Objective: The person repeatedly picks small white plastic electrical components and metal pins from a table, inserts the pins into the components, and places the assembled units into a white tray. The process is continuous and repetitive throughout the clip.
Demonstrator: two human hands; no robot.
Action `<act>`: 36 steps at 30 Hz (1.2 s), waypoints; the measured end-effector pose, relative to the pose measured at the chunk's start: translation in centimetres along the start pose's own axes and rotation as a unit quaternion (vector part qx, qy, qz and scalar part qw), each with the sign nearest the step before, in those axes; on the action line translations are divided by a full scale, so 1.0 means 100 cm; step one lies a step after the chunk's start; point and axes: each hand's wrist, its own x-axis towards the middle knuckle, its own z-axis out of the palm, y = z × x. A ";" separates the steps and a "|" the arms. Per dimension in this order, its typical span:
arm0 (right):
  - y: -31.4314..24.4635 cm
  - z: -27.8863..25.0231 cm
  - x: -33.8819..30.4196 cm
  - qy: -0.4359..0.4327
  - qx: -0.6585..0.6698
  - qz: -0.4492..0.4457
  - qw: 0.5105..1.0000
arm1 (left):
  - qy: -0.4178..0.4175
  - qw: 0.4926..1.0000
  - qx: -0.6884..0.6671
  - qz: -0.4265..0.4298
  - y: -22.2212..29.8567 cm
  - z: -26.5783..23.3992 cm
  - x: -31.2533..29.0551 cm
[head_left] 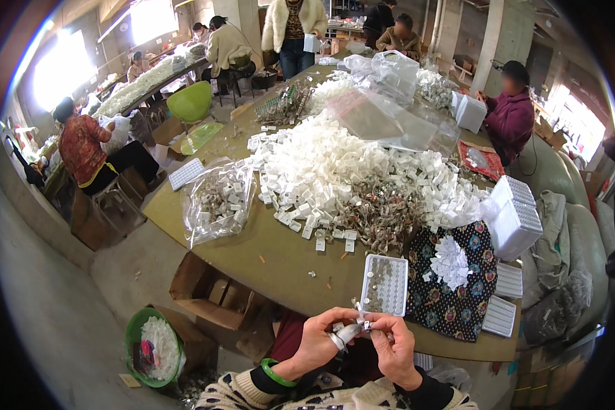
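Note:
Just beyond the table's near edge, my left hand point(316, 347) and my right hand point(393, 347) meet fingertip to fingertip. Both are closed in a pinch around a small white piece point(367, 326) with a dark mark; its exact kind is too small to tell. White wrapping point(344, 336) shows at the fingers of my left hand, and a green bangle point(277, 373) circles that wrist. Right beyond my fingers lies a white tray point(395, 290) with rows of round pockets, small greyish pieces covering its left part.
A large heap of white tags point(321, 164) covers the table point(253, 239), with clear bags point(215, 205) beside it. White tags lie on a patterned cloth point(427, 301); stacked trays point(516, 215) stand right. A green basin point(135, 328) sits on the floor. Several people work around.

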 end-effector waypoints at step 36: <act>-0.013 -0.008 0.021 -0.007 0.129 0.234 0.963 | -0.004 0.948 -0.314 -0.048 -0.012 -0.005 0.004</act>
